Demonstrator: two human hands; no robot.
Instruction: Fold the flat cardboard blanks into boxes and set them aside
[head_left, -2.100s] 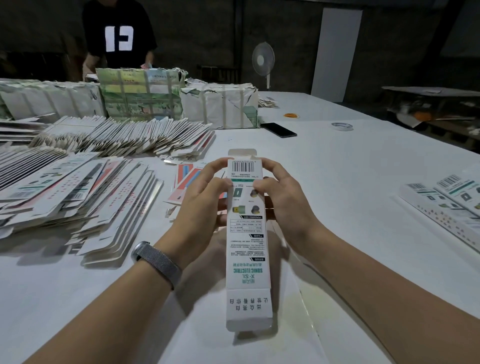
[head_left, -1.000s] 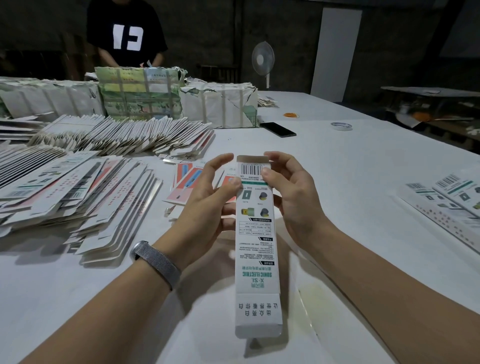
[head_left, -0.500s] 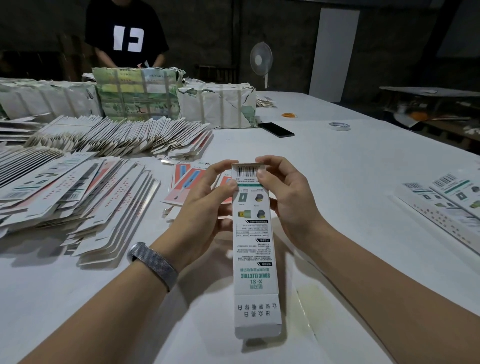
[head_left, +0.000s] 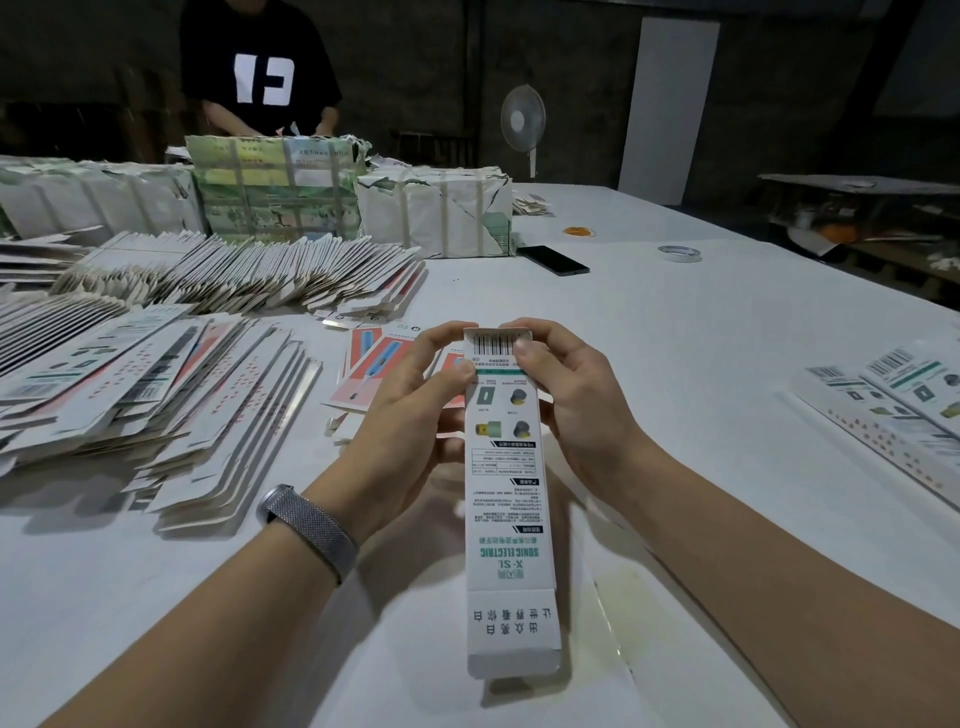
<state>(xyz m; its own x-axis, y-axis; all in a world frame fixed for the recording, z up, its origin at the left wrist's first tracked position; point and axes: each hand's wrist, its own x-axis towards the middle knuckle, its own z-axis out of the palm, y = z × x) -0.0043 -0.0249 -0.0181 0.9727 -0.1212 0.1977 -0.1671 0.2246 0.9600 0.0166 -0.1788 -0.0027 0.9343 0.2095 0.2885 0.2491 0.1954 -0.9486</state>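
head view: long narrow white printed cardboard box (head_left: 506, 499) is held above the white table (head_left: 701, 364), w/ the left hand (head_left: 410, 415) & right hand (head_left: 576, 400) each pinching its far barcode end. left of the box lie fanned stacks of flat white cardboard blanks (head_left: 156, 384); right of it, finished white boxes (head_left: 883, 410).

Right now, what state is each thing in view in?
box: folded into a tube, held above the table, far-end flap being closed
left hand: grips the box
right hand: grips the box
flat blanks: unfolded, fanned in piles
phone: lying flat, screen dark
finished boxes: lying on the right
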